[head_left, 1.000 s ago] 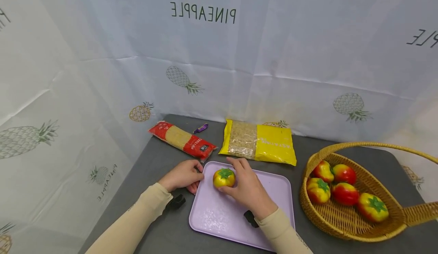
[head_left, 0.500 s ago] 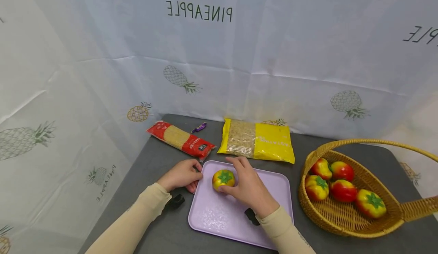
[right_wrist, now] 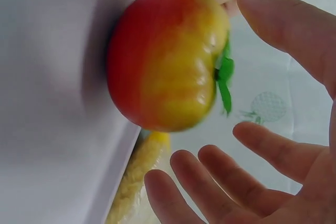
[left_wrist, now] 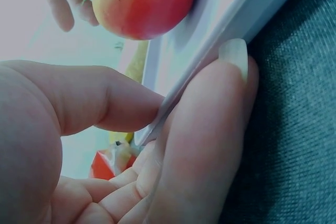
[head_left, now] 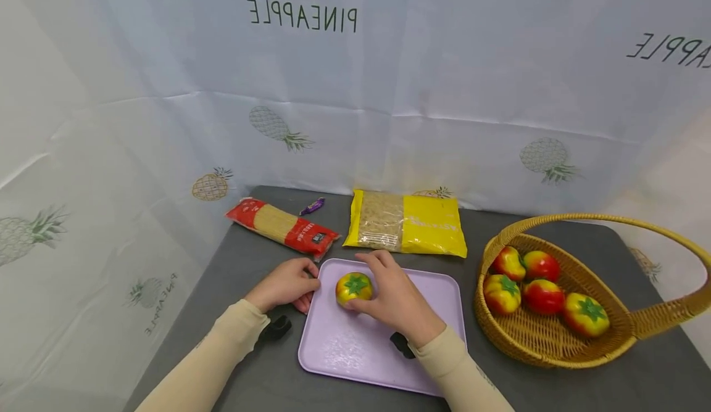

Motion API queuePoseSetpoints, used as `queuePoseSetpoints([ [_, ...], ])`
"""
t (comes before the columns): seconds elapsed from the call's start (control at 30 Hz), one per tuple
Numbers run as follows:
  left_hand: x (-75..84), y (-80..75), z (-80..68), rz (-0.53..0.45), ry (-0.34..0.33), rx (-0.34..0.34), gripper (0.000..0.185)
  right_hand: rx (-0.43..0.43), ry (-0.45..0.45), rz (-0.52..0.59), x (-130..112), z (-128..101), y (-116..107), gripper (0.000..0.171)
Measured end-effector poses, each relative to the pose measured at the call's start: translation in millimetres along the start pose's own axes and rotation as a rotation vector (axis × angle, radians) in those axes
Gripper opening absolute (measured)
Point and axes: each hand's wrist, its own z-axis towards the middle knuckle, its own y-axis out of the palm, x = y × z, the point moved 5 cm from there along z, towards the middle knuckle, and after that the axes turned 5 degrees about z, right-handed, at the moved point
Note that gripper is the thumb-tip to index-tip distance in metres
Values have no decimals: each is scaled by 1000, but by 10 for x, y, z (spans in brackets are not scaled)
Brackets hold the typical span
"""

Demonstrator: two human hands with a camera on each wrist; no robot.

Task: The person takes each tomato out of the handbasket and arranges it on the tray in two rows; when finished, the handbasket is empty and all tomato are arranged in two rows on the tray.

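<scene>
One red-and-yellow fruit (head_left: pixel 353 290) with green leaves sits toward the far left of one lilac tray (head_left: pixel 355 350). The right hand (head_left: pixel 397 298) has its grip spread at the fruit's right; the left hand (head_left: pixel 286 284) has its grip pinching the tray's left rim. Five fruits (head_left: pixel 544 296) lie rightward in one basket (head_left: pixel 513 343), its handle (head_left: pixel 616 218) arching above. Two packets (head_left: pixel 408 222) and one purple sweet (head_left: pixel 313 206) lie beyond; a narrow bench (head_left: pixel 471 351) strip separates tray from basket.

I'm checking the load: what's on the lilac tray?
One red-and-yellow fruit with green leaves. The right sleeve hides the near right corner of the tray.
</scene>
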Motion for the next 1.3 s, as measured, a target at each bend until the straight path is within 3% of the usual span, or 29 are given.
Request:
queuePoseSetpoints([
  [0.2,-80,-25,-78,3,-18,7,22,-4,-23,-22,-30,-84,-110,80],
  [0.33,-171,-48,-141,-3,-43,8,25,13,-58,-65,-32,-295,-298,69],
  [0.5,-234,-87,-179,4,-60,34,26,73,-93,-191,72,-709,-729,61],
  [0.67,-252,-118,-192,28,-66,41,28,198,-104,-318,382,-1165,-1332,60],
  [0.8,-231,-144,-169,41,-49,40,30,273,-12,-407,735,-1447,-1810,63],
  [0.93,-201,-149,-145,49,-55,39,30,263,134,-416,1071,-1621,-2140,66],
  [1.07,-164,-114,-100,50,-65,30,29,215,238,-406,1318,-1716,-2300,71],
  [1.3,-55,-26,-2,60,-26,6,30,131,327,-440,1575,-1821,-2383,77],
])
